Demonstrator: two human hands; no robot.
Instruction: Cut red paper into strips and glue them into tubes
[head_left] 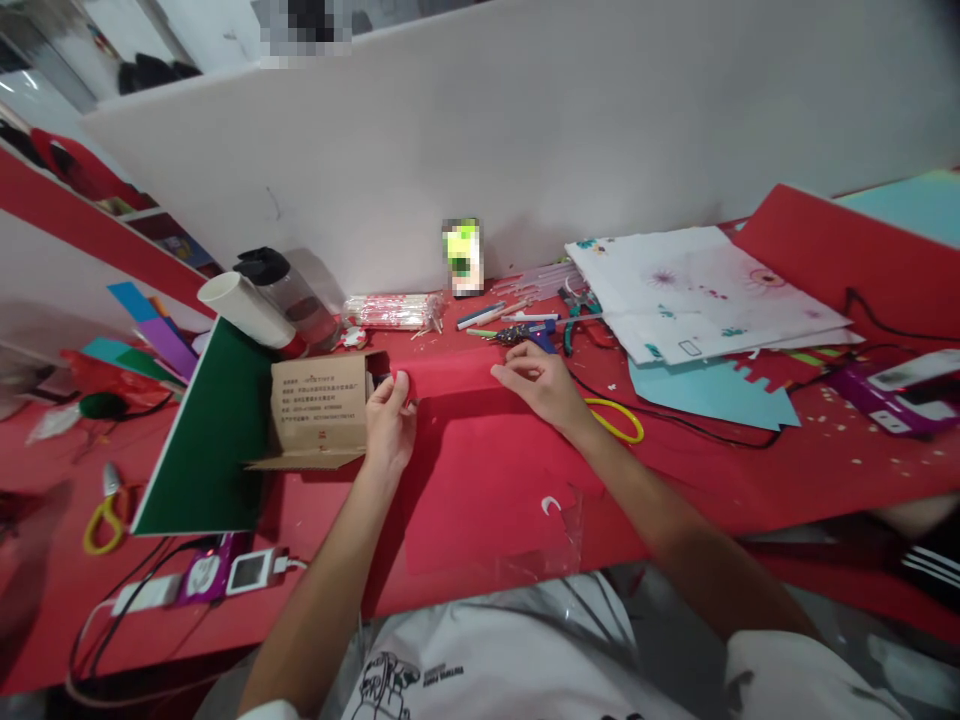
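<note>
A strip of red paper (454,372) is stretched level between my two hands, above the red table. My left hand (391,420) pinches its left end between thumb and fingers, close to an open cardboard box (319,405). At the right end, my right hand (536,380) grips the paper with thumb and forefinger. Beneath lies a larger red sheet (480,490), with a small white curved scrap (551,506) and clear film (551,555) near its lower right. Just beyond my right hand rests a blue glue gun (534,332).
A green board (199,440) leans beside the box. Yellow-handled scissors (109,515) and a power strip (206,577) lie left. A phone (463,258) stands against the partition. Patterned white sheets (697,290) and light-blue paper (712,392) lie right. A yellow loop handle (619,420) is near my right forearm.
</note>
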